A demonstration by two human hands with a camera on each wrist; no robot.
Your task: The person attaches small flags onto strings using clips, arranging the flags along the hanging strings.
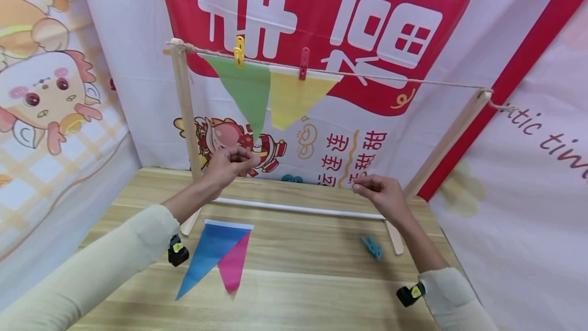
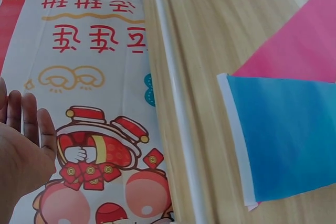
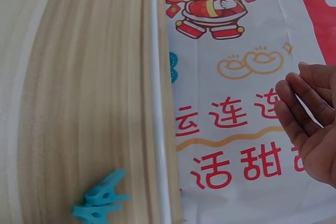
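My left hand hovers just below the tip of a green pennant, its fingers loosely bent; I see nothing in it. The left wrist view shows several relaxed fingers. Raised over the table's right side, my right hand has loosely bent fingers and appears to hold nothing. From a string hang the green pennant, under a yellow clothespin, and a yellow pennant, under a red clothespin. A blue pennant lies partly over a pink pennant on the table.
Two wooden posts carry the string, with a white rod joining them low down. Teal clothespins lie on the wooden table near the right foot. Printed cloth hangs behind the frame.
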